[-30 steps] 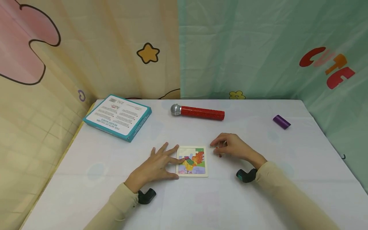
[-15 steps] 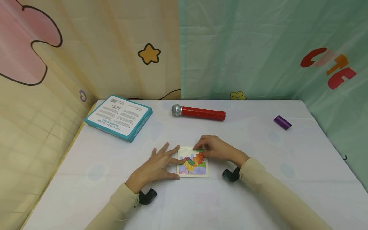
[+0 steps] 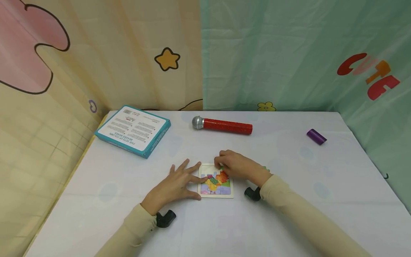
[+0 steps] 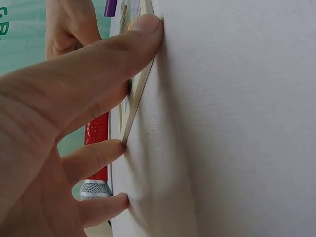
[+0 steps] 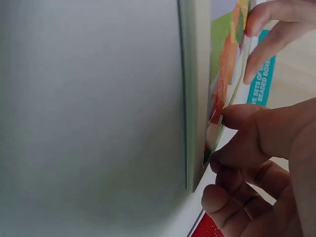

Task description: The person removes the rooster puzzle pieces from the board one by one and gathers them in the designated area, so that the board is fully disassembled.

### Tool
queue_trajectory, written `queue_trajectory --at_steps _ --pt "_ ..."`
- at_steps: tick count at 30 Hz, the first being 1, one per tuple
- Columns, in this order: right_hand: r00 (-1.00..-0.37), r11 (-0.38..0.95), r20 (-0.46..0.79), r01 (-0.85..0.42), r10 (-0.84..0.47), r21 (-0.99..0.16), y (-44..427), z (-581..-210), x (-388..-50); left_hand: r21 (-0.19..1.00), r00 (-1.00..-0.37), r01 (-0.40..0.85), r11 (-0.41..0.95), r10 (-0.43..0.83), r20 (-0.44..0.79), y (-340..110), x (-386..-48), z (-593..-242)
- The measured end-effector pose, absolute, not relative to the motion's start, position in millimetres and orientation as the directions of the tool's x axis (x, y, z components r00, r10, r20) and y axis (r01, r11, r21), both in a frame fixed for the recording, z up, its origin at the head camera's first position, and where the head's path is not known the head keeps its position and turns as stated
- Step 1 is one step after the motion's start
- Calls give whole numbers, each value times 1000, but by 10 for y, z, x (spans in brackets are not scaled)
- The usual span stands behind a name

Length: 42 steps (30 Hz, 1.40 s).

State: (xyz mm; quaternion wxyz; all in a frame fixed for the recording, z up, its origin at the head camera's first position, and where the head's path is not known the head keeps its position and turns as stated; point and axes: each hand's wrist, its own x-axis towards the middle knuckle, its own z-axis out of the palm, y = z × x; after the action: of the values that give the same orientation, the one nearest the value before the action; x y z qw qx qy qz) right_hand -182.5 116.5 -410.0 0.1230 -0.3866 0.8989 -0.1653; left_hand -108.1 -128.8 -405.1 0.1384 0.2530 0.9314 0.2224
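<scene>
A small square jigsaw puzzle (image 3: 214, 188) in a pale frame (image 3: 221, 196) lies on the white table. Its lower part shows a colourful picture; the upper left of the tray is bare. My left hand (image 3: 176, 186) rests at its left side with straight, spread fingers. One fingertip presses on the picture, and the thumb (image 4: 145, 29) touches the frame's edge. Over the upper right corner, my right hand (image 3: 239, 165) has curled fingers and pinches a puzzle piece (image 5: 234, 91), seen edge-on in the right wrist view. The fingers hide most of that piece.
Behind the puzzle lies a red microphone (image 3: 227, 126) with a silver head. A teal and white box (image 3: 133, 130) is at the back left, a purple cylinder (image 3: 316, 136) at the right. A green bit (image 3: 265, 168) shows behind my right wrist.
My right hand has moved left from beside the puzzle to over its upper right corner, then shifted slightly there. The green bit behind the wrist is now visible. My left hand has stayed put.
</scene>
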Motion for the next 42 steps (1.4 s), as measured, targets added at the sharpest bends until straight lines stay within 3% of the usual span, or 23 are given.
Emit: queue_trajectory --at_steps 8,17,23,30,36,42 --pt "-639 627 -50 -733 -768 -265 1093 -4079 -1799 476 -832 412 777 534 -152 -1272 -1095 -4030" --pt "-706 654 -94 -586 -702 -478 1204 -4077 -1803 472 -830 425 772 541 -137 -1278 -1093 -4046" --pt "-705 582 -74 -516 -705 -629 1313 -4138 -1823 464 -830 430 774 541 -133 -1286 -1090 -4059" --pt "-748 617 -72 -484 -660 -621 1403 -4103 -1792 466 -834 427 775 537 -129 -1285 -1087 -4056" --pt "-743 636 -84 -501 -664 -587 1416 -4080 -1769 467 -840 417 780 527 -131 -1291 -1086 -4053" --pt "-773 615 -91 -421 -628 -666 1459 -4108 -1770 471 -837 418 777 531 -133 -1276 -1088 -4059"
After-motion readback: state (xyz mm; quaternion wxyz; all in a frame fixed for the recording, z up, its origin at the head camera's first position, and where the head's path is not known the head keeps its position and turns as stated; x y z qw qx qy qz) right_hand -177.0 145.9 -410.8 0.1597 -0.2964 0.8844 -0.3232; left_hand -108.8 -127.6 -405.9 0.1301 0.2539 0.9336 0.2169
